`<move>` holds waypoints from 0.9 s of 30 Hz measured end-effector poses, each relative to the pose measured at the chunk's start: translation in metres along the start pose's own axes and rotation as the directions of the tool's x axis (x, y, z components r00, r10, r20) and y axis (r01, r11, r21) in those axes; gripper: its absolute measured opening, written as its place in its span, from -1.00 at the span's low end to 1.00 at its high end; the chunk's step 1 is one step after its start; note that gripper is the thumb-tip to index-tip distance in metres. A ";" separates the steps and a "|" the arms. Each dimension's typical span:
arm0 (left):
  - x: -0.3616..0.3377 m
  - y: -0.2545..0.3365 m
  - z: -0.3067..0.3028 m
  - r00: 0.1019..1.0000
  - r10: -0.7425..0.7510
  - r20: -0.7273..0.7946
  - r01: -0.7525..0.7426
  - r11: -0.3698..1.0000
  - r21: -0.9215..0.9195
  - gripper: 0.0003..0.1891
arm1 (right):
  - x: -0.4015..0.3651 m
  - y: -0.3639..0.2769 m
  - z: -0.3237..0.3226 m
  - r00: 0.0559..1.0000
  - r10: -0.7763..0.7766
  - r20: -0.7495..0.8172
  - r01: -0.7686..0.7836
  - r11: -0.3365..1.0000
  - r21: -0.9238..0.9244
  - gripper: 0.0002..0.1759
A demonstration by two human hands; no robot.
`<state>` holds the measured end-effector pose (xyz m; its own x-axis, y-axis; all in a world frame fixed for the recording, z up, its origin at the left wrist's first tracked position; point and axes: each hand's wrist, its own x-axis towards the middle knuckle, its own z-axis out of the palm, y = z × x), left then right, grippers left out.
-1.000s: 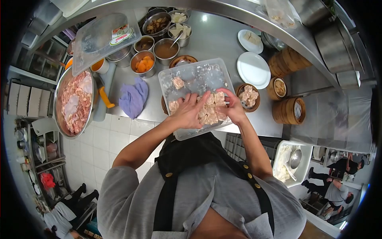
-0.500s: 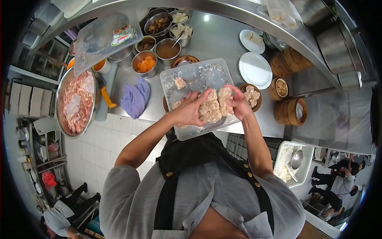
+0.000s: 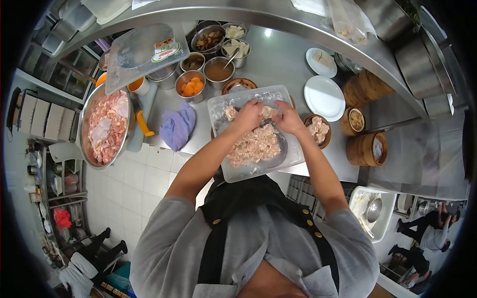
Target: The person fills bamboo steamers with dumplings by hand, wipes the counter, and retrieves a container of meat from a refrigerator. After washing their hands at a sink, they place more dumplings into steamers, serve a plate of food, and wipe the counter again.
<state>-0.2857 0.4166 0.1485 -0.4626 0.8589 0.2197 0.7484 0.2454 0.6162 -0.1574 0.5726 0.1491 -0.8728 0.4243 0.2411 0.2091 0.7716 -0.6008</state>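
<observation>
A clear plastic container [image 3: 289,158] with rounded corners lies open and slightly skewed. Pale pink, lumpy pieces [image 3: 254,145], apparently raw meat, crowd its middle and near side; a lone piece [image 3: 231,113] sits toward the far left corner.

You wear a grey shirt [image 3: 161,243] and black apron [image 3: 248,196] with gold buttons [image 3: 310,222]. Your pale pink meat [image 3: 256,144] sits in a clear box [image 3: 293,156]; left lies a lilac cloth [image 3: 177,126], right, white plates [image 3: 324,98].
</observation>
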 end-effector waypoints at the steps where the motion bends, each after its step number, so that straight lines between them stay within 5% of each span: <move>1: 0.007 -0.002 -0.002 0.999 -0.005 0.054 0.007 1.000 -0.030 -0.57 | 0.006 -0.005 -0.008 0.987 -0.039 0.153 0.038 0.999 0.013 -0.44; 2: 0.010 -0.003 -0.004 0.994 -0.006 0.111 0.013 0.998 -0.059 -0.64 | 0.010 -0.009 -0.013 0.951 -0.078 0.298 0.071 0.997 0.032 -0.42; 6: 0.017 -0.013 0.005 0.993 0.034 0.115 -0.034 0.999 -0.003 -0.66 | 0.012 -0.014 -0.015 0.953 -0.118 0.279 0.112 0.993 0.037 -0.55; 8: 0.019 -0.006 0.004 0.965 -0.230 0.124 0.224 0.973 0.063 -0.59 | 0.011 -0.020 -0.006 0.993 -0.018 0.116 0.025 0.998 -0.054 -0.67; 12: 0.013 0.035 -0.023 0.871 -0.459 0.176 0.426 0.884 0.193 -0.63 | 0.009 -0.023 0.004 0.987 0.160 -0.013 -0.161 0.985 -0.067 -0.57; 13: 0.010 0.035 -0.024 0.982 -0.188 -0.011 0.185 0.954 0.237 -0.59 | 0.008 -0.029 -0.002 0.990 0.137 -0.034 -0.137 0.991 -0.008 -0.57; 14: 0.010 0.035 -0.026 0.977 0.125 -0.173 -0.064 0.946 0.319 -0.54 | 0.008 -0.034 -0.010 0.991 0.118 -0.064 -0.116 0.992 0.049 -0.56; 15: 0.013 0.032 -0.030 0.977 0.143 -0.160 -0.087 0.946 0.312 -0.54 | 0.007 -0.038 -0.017 0.988 0.136 -0.080 -0.133 0.990 0.044 -0.56; 17: 0.029 0.022 -0.033 0.937 0.338 0.092 -0.321 0.934 -0.158 -0.46 | 0.001 -0.049 -0.042 1.000 0.020 0.012 -0.020 0.998 0.060 -0.56; 21: 0.039 0.087 -0.039 0.918 0.329 0.223 -0.282 0.934 -0.218 -0.62 | -0.044 -0.056 -0.082 0.978 0.012 -0.209 -0.003 0.999 0.043 -0.62; 24: 0.044 0.150 -0.010 0.854 0.511 0.104 -0.480 0.848 -0.224 -0.65 | -0.093 -0.052 -0.125 0.903 0.257 -0.345 -0.260 0.965 0.038 -0.62; 27: 0.061 0.228 0.025 0.892 0.423 0.160 -0.384 0.895 -0.227 -0.66 | -0.143 -0.022 -0.192 0.708 0.483 -0.515 -0.539 0.841 0.048 -0.62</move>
<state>-0.1315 0.5365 0.2840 -0.0203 0.9418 0.3355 0.7395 -0.2117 0.6390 0.0478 0.5854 0.2744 -0.2895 0.9173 0.2734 0.6247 0.3975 -0.6722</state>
